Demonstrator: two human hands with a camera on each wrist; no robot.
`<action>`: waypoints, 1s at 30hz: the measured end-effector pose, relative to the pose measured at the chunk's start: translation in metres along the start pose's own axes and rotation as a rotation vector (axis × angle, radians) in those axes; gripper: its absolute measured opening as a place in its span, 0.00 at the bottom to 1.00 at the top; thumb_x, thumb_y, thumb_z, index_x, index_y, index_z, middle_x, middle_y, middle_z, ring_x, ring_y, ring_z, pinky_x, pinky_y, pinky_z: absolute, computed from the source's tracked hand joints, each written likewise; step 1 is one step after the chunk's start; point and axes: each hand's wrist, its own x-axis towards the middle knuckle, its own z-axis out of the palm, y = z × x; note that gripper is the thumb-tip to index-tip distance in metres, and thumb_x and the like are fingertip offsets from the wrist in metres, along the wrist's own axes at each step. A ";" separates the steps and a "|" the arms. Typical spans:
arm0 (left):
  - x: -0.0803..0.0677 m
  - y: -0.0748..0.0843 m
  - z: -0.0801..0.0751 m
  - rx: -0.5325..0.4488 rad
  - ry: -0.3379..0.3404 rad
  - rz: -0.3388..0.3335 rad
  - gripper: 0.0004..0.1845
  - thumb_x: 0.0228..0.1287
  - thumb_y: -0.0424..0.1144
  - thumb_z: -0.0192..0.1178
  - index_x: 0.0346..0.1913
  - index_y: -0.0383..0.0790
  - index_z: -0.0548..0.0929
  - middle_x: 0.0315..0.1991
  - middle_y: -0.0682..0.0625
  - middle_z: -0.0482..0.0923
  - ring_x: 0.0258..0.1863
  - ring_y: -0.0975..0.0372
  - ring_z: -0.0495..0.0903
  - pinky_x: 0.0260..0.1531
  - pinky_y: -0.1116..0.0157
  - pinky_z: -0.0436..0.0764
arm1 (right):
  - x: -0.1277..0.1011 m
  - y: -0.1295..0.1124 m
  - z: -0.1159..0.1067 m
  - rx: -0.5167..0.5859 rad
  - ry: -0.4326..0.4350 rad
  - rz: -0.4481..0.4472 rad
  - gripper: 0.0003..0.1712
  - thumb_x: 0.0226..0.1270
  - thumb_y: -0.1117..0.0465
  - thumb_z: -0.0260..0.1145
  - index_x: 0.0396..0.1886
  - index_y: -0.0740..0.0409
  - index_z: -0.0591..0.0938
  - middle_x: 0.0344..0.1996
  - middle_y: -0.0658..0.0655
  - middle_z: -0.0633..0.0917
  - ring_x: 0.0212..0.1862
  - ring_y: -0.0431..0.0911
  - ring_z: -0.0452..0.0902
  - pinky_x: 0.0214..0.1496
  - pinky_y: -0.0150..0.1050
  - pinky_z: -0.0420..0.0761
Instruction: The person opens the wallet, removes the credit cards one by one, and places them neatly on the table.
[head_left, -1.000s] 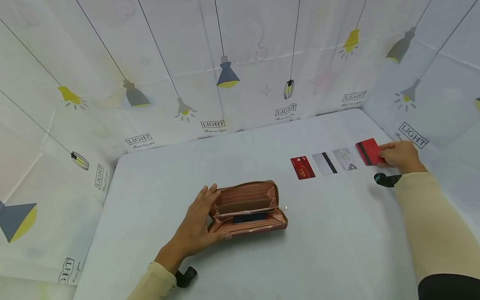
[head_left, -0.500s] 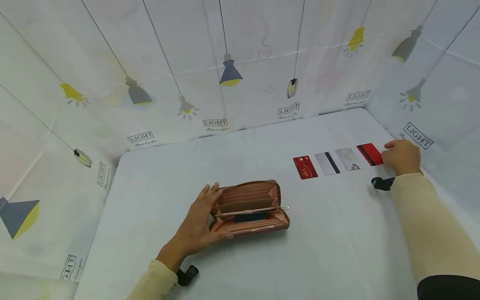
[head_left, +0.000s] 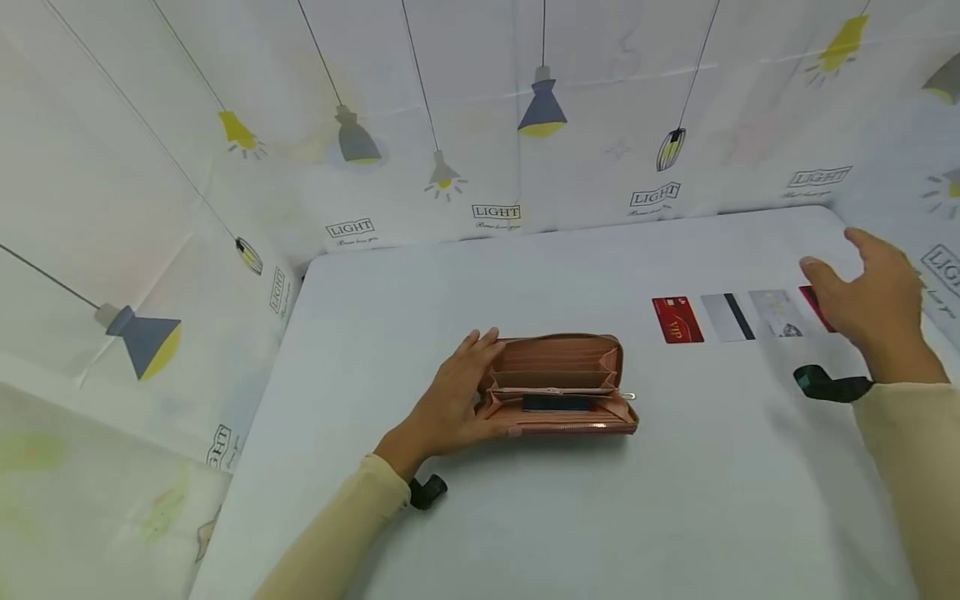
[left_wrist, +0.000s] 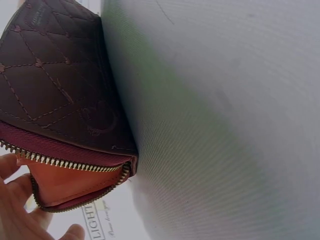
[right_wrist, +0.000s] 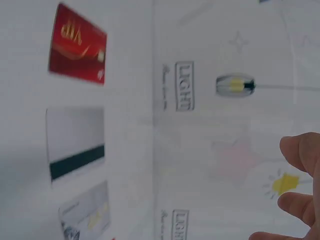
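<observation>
An unzipped pinkish-brown zip wallet (head_left: 558,357) stands spread on the table, its pleated pockets upward. My left hand (head_left: 448,407) grips its left end, thumb along the front edge and fingers behind. A dark card (head_left: 557,403) sits in the front compartment. In the left wrist view the wallet's quilted outside (left_wrist: 60,70) and brass zip (left_wrist: 75,164) show. My right hand (head_left: 873,292) is raised with thumb and fingers apart, holding nothing. It partly covers a red striped card (head_left: 816,308), the rightmost of a row.
Left of the striped card lie a silver patterned card (head_left: 776,313), a silver card with a black stripe (head_left: 727,317) and a red VIP card (head_left: 677,320). The white table (head_left: 420,292) meets a lamp-printed cloth wall (head_left: 585,150) at the back.
My right hand has let go of the red striped card, left it at the row's right end, and lifted with its fingers spread. The head view has turned left; my left hand keeps its grip.
</observation>
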 end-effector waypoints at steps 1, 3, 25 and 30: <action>0.002 0.000 0.000 -0.003 -0.002 0.003 0.62 0.57 0.61 0.76 0.84 0.41 0.51 0.85 0.46 0.45 0.85 0.52 0.39 0.79 0.41 0.52 | -0.007 -0.011 -0.001 0.009 0.011 -0.040 0.44 0.83 0.43 0.47 0.86 0.58 0.46 0.84 0.67 0.44 0.83 0.68 0.38 0.79 0.70 0.46; 0.004 0.001 0.000 0.000 -0.004 -0.001 0.61 0.57 0.61 0.76 0.84 0.42 0.51 0.85 0.47 0.45 0.85 0.52 0.38 0.79 0.41 0.52 | -0.020 -0.032 -0.001 0.029 0.007 -0.126 0.43 0.83 0.44 0.49 0.86 0.57 0.47 0.84 0.65 0.45 0.83 0.67 0.38 0.79 0.70 0.46; 0.003 0.001 0.000 0.008 -0.005 -0.027 0.62 0.57 0.64 0.76 0.84 0.43 0.51 0.86 0.48 0.45 0.84 0.48 0.42 0.79 0.42 0.52 | -0.183 -0.153 0.078 0.051 -0.385 -0.881 0.27 0.70 0.55 0.73 0.66 0.59 0.81 0.67 0.64 0.78 0.59 0.58 0.81 0.57 0.60 0.83; 0.003 0.000 0.000 0.011 -0.007 -0.026 0.61 0.58 0.63 0.75 0.84 0.43 0.51 0.86 0.48 0.45 0.85 0.50 0.41 0.79 0.43 0.52 | -0.198 -0.154 0.094 0.072 -0.396 -0.997 0.14 0.69 0.60 0.73 0.52 0.56 0.87 0.51 0.54 0.88 0.52 0.49 0.84 0.53 0.53 0.86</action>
